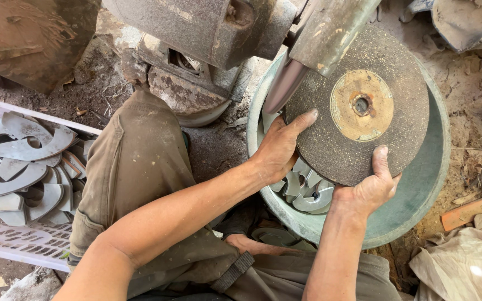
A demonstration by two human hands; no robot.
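Head view: both my hands grip the grinding disc point(358, 106) — left hand point(279, 147) at nine o'clock, right hand point(372, 187) at six — above the green basin point(419, 195).

Only one view is given: head cam, worn by the person, pointed steeply down and a bit fwd over the bent knee. The scene is seen from close range; the forearms enter from the bottom edge and both hands are caught near the centre-right. The frame is filled approx. from a white crate point(6, 245) at the left to a green basin point(425, 184) at the right (no 2nd view, so no overlap can be told).
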